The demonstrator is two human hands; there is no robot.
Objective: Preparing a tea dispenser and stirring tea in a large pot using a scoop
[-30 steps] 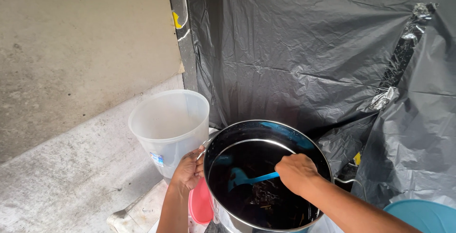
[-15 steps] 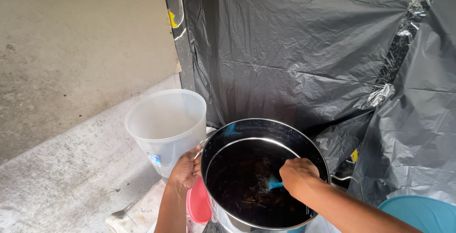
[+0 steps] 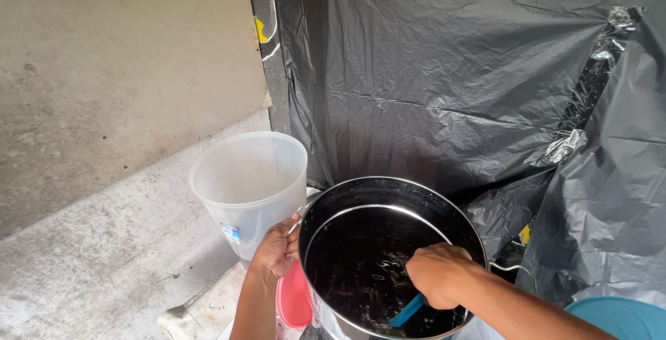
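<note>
A single head-worn camera looks steeply down and forward from close above the pot [image 3: 388, 257], both hands low in frame, black sheeting [image 3: 451, 83] filling the background ahead.

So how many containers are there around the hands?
4: a large steel pot of dark liquid, a clear plastic pitcher left of it, a pink tub below, a blue tub bottom right. Others may be hidden.

steel pot [image 3: 444, 205], dark liquid, blue ladle [image 3: 407, 310] inside
</note>
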